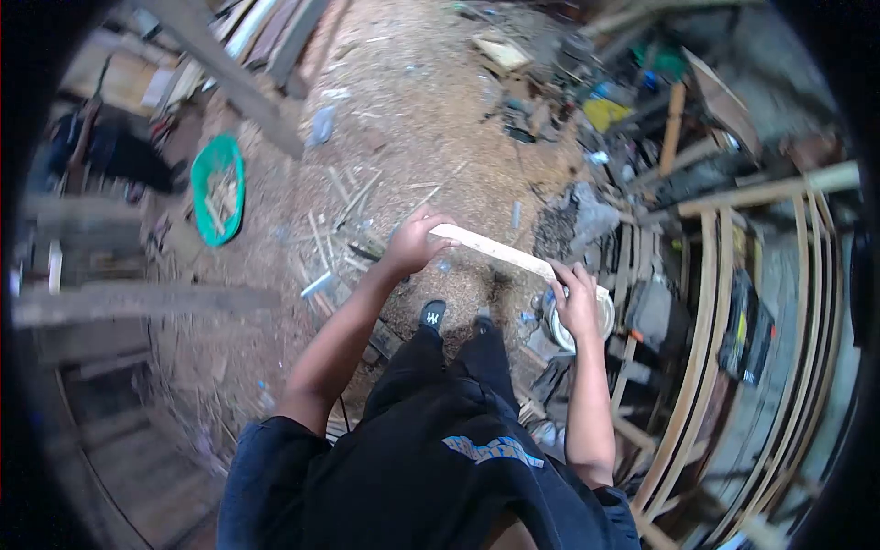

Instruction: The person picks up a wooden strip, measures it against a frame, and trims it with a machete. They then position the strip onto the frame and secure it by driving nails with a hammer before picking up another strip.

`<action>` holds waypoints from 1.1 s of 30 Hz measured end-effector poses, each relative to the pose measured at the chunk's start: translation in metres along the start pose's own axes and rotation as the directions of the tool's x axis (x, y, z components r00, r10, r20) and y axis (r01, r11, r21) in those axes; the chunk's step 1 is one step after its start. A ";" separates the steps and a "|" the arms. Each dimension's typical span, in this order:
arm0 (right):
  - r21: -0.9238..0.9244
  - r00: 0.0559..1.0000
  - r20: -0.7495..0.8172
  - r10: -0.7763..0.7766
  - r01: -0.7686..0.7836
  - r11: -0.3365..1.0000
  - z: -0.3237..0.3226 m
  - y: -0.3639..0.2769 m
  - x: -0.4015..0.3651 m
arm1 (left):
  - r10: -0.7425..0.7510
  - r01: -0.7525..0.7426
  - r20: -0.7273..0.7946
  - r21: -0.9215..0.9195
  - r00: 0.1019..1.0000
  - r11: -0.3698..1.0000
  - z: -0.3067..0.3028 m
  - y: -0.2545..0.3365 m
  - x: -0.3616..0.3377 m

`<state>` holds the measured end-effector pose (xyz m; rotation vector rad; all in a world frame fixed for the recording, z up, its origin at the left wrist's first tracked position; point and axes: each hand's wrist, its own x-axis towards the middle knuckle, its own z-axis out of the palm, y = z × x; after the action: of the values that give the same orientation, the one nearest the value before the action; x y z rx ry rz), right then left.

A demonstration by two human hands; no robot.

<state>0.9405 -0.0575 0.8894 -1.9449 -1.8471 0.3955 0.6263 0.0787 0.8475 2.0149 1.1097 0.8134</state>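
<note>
A short, pale wooden board is held out in front of my body, sloping down to the right. Its left end is gripped by my left hand, fingers closed around the wood. Near the other end, my right hand wraps over the board, thumb on the near side. Just below and behind my right hand stands a white bucket, partly covered by that hand and the forearm. My shoes show on the littered floor beneath the board.
A green basin with wood scraps lies to the left, near a wooden post. Offcuts and shavings cover the floor ahead. Long timber strips lean along the right side, beside a black case. Mixed clutter fills the back right.
</note>
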 end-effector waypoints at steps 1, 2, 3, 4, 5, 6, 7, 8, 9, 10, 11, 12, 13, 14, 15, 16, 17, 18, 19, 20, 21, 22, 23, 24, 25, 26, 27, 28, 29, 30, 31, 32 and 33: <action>-0.016 0.998 0.029 -0.053 0.053 0.998 0.002 0.005 0.012 | -0.068 0.068 -0.010 0.037 0.998 0.997 -0.005 0.004 -0.009; -0.030 0.992 0.062 -0.108 0.110 0.993 0.004 0.010 0.023 | -0.143 0.144 -0.024 0.070 0.989 0.987 -0.009 0.008 -0.020; -0.009 0.980 0.053 -0.190 0.191 0.982 0.006 0.015 0.035 | -0.185 0.192 -0.086 0.079 0.979 0.978 -0.010 0.007 -0.032; 0.033 0.978 0.070 -0.198 0.196 0.980 0.001 0.012 0.045 | -0.199 0.211 -0.128 0.085 0.972 0.974 -0.010 0.005 -0.044; 0.036 0.972 0.102 -0.213 0.211 0.977 0.003 0.019 0.055 | -0.211 0.228 -0.165 0.093 0.964 0.969 -0.010 0.005 -0.056; 0.038 0.967 0.134 -0.217 0.214 0.976 0.005 0.027 0.061 | -0.246 0.272 -0.214 0.100 0.945 0.957 -0.009 0.010 -0.070; 0.046 0.955 0.167 -0.243 0.239 0.970 0.007 0.031 0.067 | -0.255 0.280 -0.245 0.072 0.936 0.957 -0.005 0.016 -0.084; 0.064 0.938 0.190 -0.290 0.283 0.957 0.009 0.033 0.071 | -0.260 0.282 -0.276 0.043 0.925 0.959 0.001 0.021 -0.096; 0.061 0.914 0.204 -0.350 0.345 0.937 0.012 0.033 0.075 | -0.332 0.350 -0.304 0.007 0.893 0.937 0.009 0.025 -0.109; 0.059 0.891 0.218 -0.399 0.396 0.916 0.015 0.033 0.077 | -0.357 0.381 -0.334 0.006 0.872 0.925 0.017 0.023 -0.123; 0.078 0.873 0.244 -0.423 0.417 0.906 0.019 0.032 0.078 | -0.365 0.397 -0.356 0.020 0.861 0.918 0.025 0.021 -0.136; 0.094 0.857 0.261 -0.445 0.436 0.895 0.024 0.030 0.079 | -0.370 0.411 -0.374 0.034 0.851 0.911 0.032 0.018 -0.151; 0.109 0.835 0.285 -0.471 0.460 0.881 0.028 0.027 0.080 | -0.371 0.429 -0.360 0.097 0.856 0.898 0.034 0.021 -0.165; 0.123 0.810 0.310 -0.498 0.485 0.866 0.033 0.022 0.081 | -0.393 0.457 -0.383 0.089 0.836 0.885 0.035 0.024 -0.181; 0.132 0.786 0.299 -0.542 0.528 0.839 0.038 0.018 0.081 | -0.462 0.531 -0.449 0.033 0.765 0.847 0.033 0.036 -0.194; 0.146 0.760 0.316 -0.568 0.553 0.820 0.045 0.012 0.082 | -0.524 0.595 -0.511 -0.031 0.681 0.803 0.031 0.045 -0.210; 0.156 0.736 0.351 -0.578 0.563 0.812 0.052 0.005 0.084 | -0.562 0.639 -0.541 -0.057 0.626 0.767 0.025 0.053 -0.225; 0.165 0.715 0.382 -0.585 0.570 0.805 0.058 -0.003 0.085 | -0.569 0.651 -0.561 -0.070 0.601 0.756 0.021 0.052 -0.244; 0.157 0.705 0.403 -0.584 0.576 0.803 0.063 -0.012 0.085 | -0.560 0.677 -0.606 -0.047 0.565 0.734 0.016 0.050 -0.265; 0.167 0.692 0.406 -0.597 0.587 0.792 0.068 -0.021 0.086 | -0.547 0.703 -0.646 -0.022 0.533 0.711 0.011 0.049 -0.286; 0.188 0.662 0.416 -0.623 0.608 0.772 0.073 -0.030 0.088 | -0.547 0.710 -0.656 -0.024 0.521 0.704 0.004 0.055 -0.305; 0.208 0.633 0.424 -0.647 0.628 0.750 0.079 -0.039 0.090 | -0.601 0.710 -0.684 -0.170 0.414 0.683 -0.005 0.063 -0.324; 0.200 0.620 0.432 -0.654 0.641 0.741 0.084 -0.049 0.090 | -0.652 0.688 -0.693 -0.313 0.306 0.655 -0.015 0.071 -0.344; 0.207 0.612 0.431 -0.663 0.648 0.733 0.088 -0.058 0.089 | -0.631 0.721 -0.721 -0.272 0.285 0.637 -0.024 0.077 -0.367; 0.202 0.608 0.438 -0.662 0.651 0.731 0.092 -0.068 0.088 | -0.617 0.766 -0.750 -0.246 0.238 0.594 -0.035 0.088 -0.389; 0.197 0.603 0.444 -0.663 0.656 0.729 0.097 -0.080 0.088 | -0.590 0.779 -0.790 -0.261 0.167 0.570 -0.040 0.092 -0.417; 0.203 0.593 0.443 -0.672 0.664 0.720 0.104 -0.089 0.088 | -0.544 0.783 -0.828 -0.246 0.137 0.572 -0.045 0.098 -0.445; 0.215 0.573 0.445 -0.689 0.678 0.703 0.110 -0.097 0.087 | -0.534 0.807 -0.838 -0.238 0.109 0.540 -0.049 0.101 -0.478; 0.226 0.551 0.445 -0.706 0.694 0.684 0.116 -0.106 0.087 | -0.587 0.842 -0.808 -0.276 0.058 0.463 -0.054 0.115 -0.504; 0.229 0.543 0.440 -0.715 0.702 0.674 0.120 -0.118 0.087 | -0.596 0.828 -0.802 -0.349 -0.022 0.438 -0.055 0.122 -0.532; 0.232 0.520 0.448 -0.727 0.718 0.656 0.122 -0.129 0.087 | -0.578 0.825 -0.808 -0.399 -0.110 0.400 -0.056 0.138 -0.548; 0.236 0.497 0.456 -0.739 0.733 0.638 0.125 -0.141 0.087 | -0.488 0.828 -0.863 -0.366 -0.131 0.425 -0.052 0.138 -0.579; 0.240 0.491 0.451 -0.746 0.738 0.631 0.129 -0.150 0.086 | -0.386 0.849 -0.909 -0.323 -0.156 0.418 -0.038 0.120 -0.633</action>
<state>0.7533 0.0459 0.8583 -0.8392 -2.7942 0.6655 0.3725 -0.5150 0.8433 0.4986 2.9248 1.2157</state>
